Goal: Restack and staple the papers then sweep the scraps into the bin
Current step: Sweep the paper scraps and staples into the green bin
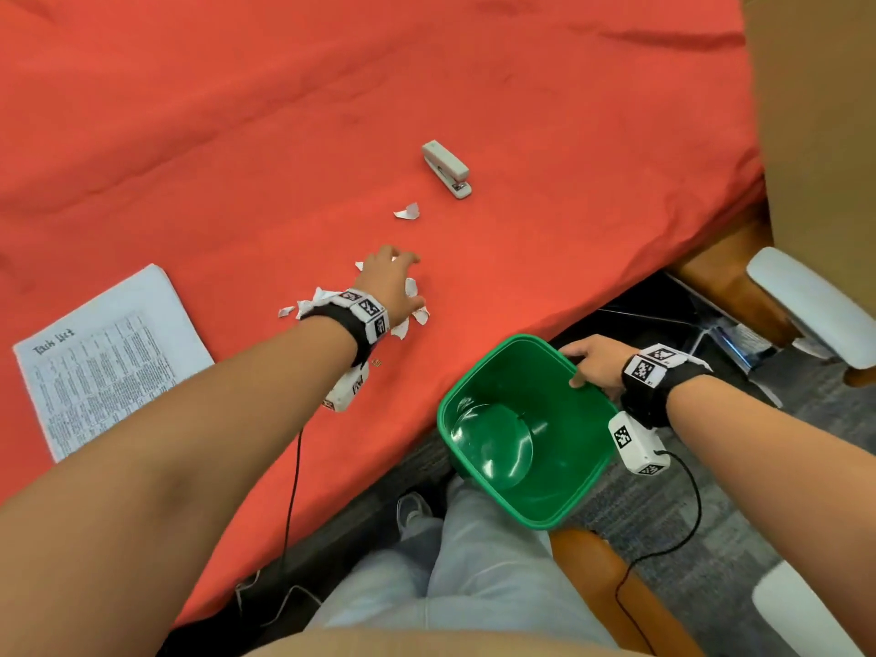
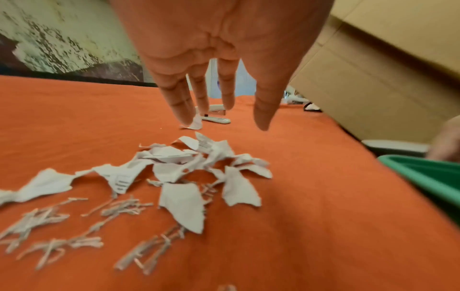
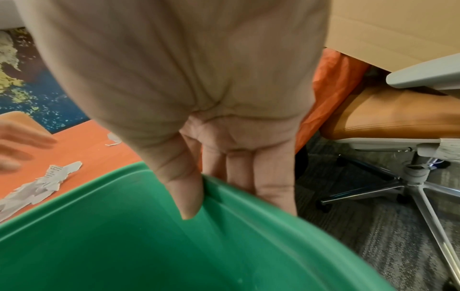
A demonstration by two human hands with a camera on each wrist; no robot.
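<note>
My left hand (image 1: pixel 391 282) hovers over a heap of torn white paper scraps (image 2: pixel 189 167) on the red tablecloth, fingers (image 2: pixel 183 106) straight and spread, holding nothing. Loose staples (image 2: pixel 124 206) lie among the scraps. One scrap (image 1: pixel 408 211) lies apart, nearer the grey stapler (image 1: pixel 446 169). My right hand (image 1: pixel 590 367) grips the rim of the green bin (image 1: pixel 493 486), thumb (image 3: pixel 185 196) inside and fingers outside, holding it below the table's near edge. The stacked printed papers (image 1: pixel 109 362) lie at the left.
The red-covered table (image 1: pixel 237 135) stretches far and left. A cardboard box (image 1: pixel 815 135) stands at the right end. Office chairs with tan seats (image 3: pixel 398 110) stand on the grey carpet to the right. My legs are under the table edge.
</note>
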